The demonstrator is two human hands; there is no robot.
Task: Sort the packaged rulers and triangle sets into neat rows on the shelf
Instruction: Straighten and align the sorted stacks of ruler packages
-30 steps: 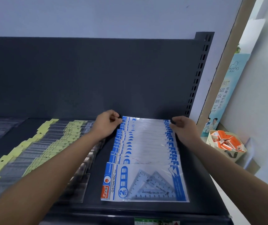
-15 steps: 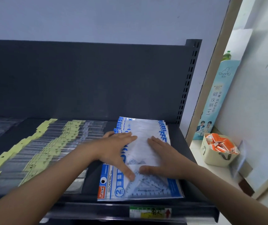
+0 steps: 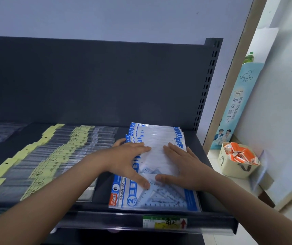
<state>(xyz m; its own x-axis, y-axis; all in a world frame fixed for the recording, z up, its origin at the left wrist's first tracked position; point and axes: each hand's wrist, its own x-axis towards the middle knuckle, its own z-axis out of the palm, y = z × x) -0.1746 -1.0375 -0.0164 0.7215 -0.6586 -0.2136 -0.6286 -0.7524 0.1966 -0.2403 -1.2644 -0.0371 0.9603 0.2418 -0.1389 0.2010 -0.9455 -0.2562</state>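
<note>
Seen from the head camera. Patting flat the row of triangle set packs (image 3: 156, 138) at the right end of the shelf (image 3: 212, 222). Pressing down with the left hand (image 3: 125, 160), fingers straight and flat, thumb stuck out wide, thumb tip on the front pack (image 3: 152, 198). Pressing with the right hand (image 3: 182, 167) too, fingers straight and a little apart, thumb pointing at the left thumb, tips near each other. No pinching, no holding.

Most likely the tidy-up step for this row, and nearly done. Next, probably: lifting both hands off softly so as not to drag the slippery bags, then checking for straight edges.

Blue and white see-through bags, laid like roof tiles from back to front, with clear triangles inside the front one. Just to the left, rows of ruler packs (image 3: 53, 156) with yellow tags, a bit stepped.
</note>
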